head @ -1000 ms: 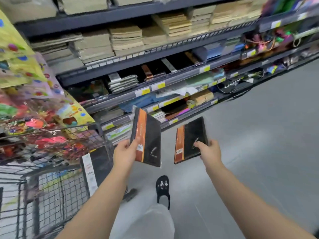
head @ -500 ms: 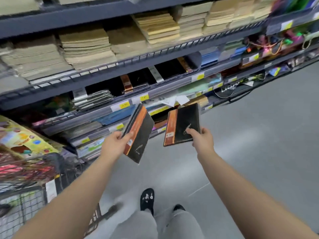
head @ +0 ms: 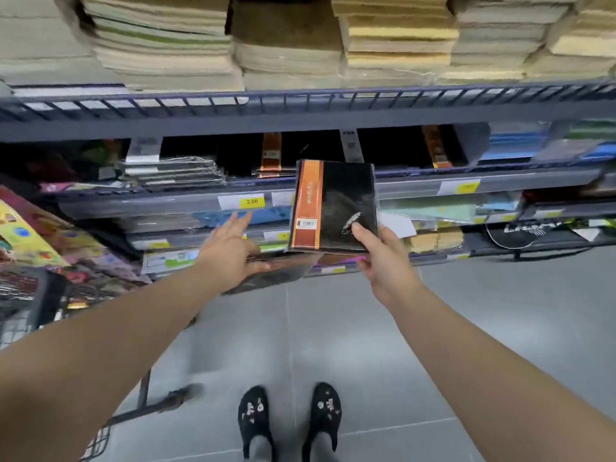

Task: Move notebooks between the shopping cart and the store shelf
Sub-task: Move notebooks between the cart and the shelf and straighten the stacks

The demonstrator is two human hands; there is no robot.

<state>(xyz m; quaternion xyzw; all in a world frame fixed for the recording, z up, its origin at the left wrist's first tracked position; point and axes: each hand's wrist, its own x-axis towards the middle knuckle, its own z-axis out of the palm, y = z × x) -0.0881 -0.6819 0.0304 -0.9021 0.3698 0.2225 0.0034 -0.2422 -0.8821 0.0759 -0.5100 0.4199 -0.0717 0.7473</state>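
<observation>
Two hands before the store shelf [head: 300,111].
Centre frame: right hand [head: 383,261] pinches an upright black notebook [head: 336,201]; left hand [head: 230,251], fingers straight, lies over a blurred notebook [head: 283,271], grip unclear.

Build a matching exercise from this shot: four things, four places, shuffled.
Things
1. black-and-orange notebook
2. tan paper stacks
3. shopping cart
4. black slippers

Places
a. on the grey floor
b. in the right hand
c. on the upper shelf
d. at the left edge of the view

Pairs: 1-b, 2-c, 3-d, 4-a
</observation>
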